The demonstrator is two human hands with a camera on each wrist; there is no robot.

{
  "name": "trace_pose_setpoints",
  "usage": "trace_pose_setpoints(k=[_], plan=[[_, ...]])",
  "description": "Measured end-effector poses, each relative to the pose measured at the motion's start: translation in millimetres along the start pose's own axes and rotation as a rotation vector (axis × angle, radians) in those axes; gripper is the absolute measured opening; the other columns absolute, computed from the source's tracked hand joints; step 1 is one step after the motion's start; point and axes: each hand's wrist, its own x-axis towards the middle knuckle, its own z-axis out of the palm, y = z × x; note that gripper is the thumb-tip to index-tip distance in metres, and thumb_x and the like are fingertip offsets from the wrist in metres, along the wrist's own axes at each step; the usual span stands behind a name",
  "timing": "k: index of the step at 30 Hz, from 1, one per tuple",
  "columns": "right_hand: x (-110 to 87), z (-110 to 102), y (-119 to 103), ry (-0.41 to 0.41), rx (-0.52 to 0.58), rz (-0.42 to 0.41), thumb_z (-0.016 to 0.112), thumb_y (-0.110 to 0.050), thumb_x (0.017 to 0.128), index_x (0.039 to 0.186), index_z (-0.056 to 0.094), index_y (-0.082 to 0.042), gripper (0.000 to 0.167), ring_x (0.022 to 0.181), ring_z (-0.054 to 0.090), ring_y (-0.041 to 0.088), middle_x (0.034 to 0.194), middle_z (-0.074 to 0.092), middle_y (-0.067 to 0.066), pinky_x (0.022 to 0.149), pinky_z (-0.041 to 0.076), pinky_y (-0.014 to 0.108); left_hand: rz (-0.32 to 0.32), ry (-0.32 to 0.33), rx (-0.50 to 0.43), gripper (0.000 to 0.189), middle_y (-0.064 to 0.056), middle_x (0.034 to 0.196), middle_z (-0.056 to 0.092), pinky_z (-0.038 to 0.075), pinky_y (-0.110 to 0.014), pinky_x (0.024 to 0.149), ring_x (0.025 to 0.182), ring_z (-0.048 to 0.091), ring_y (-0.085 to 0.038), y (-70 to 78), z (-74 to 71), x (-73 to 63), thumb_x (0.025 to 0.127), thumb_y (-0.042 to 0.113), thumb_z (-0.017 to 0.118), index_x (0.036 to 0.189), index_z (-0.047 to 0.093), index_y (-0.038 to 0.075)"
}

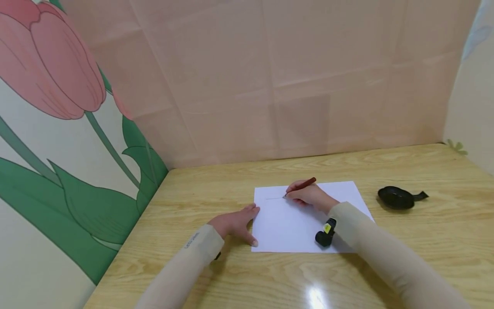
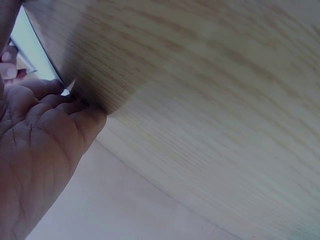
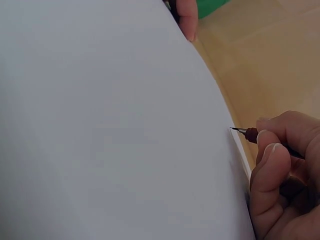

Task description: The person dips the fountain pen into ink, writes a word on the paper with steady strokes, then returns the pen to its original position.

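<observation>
A sheet of white paper (image 1: pixel 287 227) lies on the wooden table. My right hand (image 1: pixel 308 195) pinches a dark red fountain pen (image 1: pixel 306 183) between thumb and fingers, its nib down at the paper's upper part. A thin straight line (image 1: pixel 274 198) runs leftward from the nib. In the right wrist view the metal nib of the pen (image 3: pixel 242 131) points left, the fingers curled behind it. My left hand (image 1: pixel 236 223) rests at the paper's left edge, thumb and fingers spread apart with the tips on the sheet. The left wrist view shows the left hand (image 2: pixel 45 130) from its palm side.
To the right of the paper sits a small black dish (image 1: pixel 396 198) with a short handle. A black wrist camera (image 1: pixel 325 234) hangs under the right sleeve, over the paper. Behind the table (image 1: pixel 185 189) hangs a pinkish sheet (image 1: pixel 231 86); a wall with painted tulips (image 1: pixel 65 68) borders the left.
</observation>
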Motion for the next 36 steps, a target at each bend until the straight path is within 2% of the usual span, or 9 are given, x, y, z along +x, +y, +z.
trace_pose_setpoints(k=[7,15,28,36], plan=[[0.6,-5.6,4.3,0.010,-0.005,0.024,0.068,-0.021,0.085,0.102,0.063,-0.006,0.023,0.051,0.044,0.012,0.064,0.050,0.000,0.050,0.037,0.023,0.018,-0.001,0.010,0.104,-0.006,0.157,0.004,0.012,-0.033,0.114,0.143,0.004,-0.016,-1.2,0.2,0.5,0.074,0.037,0.077,0.150,0.012,0.009],[-0.5,-12.2,9.8,0.013,0.011,0.036,0.068,-0.022,0.084,0.100,0.063,-0.006,0.023,0.052,0.044,0.012,0.064,0.050,-0.001,0.050,0.038,0.023,0.010,0.003,0.016,0.104,-0.006,0.157,0.005,0.013,-0.033,0.114,0.143,0.004,-0.016,-1.4,1.6,2.2,0.073,0.037,0.077,0.150,0.012,0.009],[-8.7,-24.2,16.0,0.016,0.011,0.033,0.066,-0.022,0.086,0.104,0.060,-0.004,0.026,0.051,0.044,0.010,0.064,0.050,-0.002,0.049,0.039,0.022,0.020,0.005,0.015,0.104,-0.007,0.156,0.005,0.014,-0.033,0.114,0.143,0.005,-0.016,1.2,2.2,-0.1,0.074,0.035,0.077,0.149,0.011,0.008],[-9.3,-31.2,18.6,0.002,0.029,0.024,0.068,-0.022,0.084,0.101,0.061,-0.004,0.025,0.050,0.044,0.010,0.062,0.051,-0.002,0.048,0.038,0.022,0.011,0.009,0.015,0.104,-0.006,0.157,0.005,0.014,-0.033,0.114,0.143,0.005,-0.016,0.2,0.8,1.8,0.073,0.037,0.077,0.150,0.012,0.009]])
